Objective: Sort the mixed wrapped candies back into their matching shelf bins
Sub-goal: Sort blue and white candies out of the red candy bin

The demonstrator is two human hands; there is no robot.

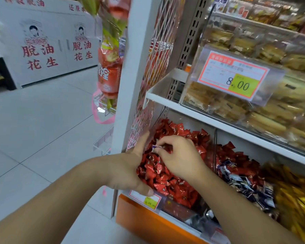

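Observation:
A clear shelf bin (176,208) on the lower shelf is heaped with red wrapped candies (165,180). My right hand (180,157) hovers over the heap and pinches a small blue-and-white wrapped candy (156,147) between thumb and fingers. My left hand (128,171) lies against the bin's left side with straight fingers, its thumb over the front rim near the price tag (148,199). The neighbouring bin holds red candies mixed with dark blue-and-white ones (243,180). Farther right is a bin of yellow wrapped candies (296,205).
Above, a white shelf (218,120) carries clear bins of packaged biscuits (253,110) with an 8.00 price card (236,76). A white upright post (128,85) with hanging red snack bags (109,73) stands left. An orange base (148,222) runs below. Tiled floor (33,129) spreads left.

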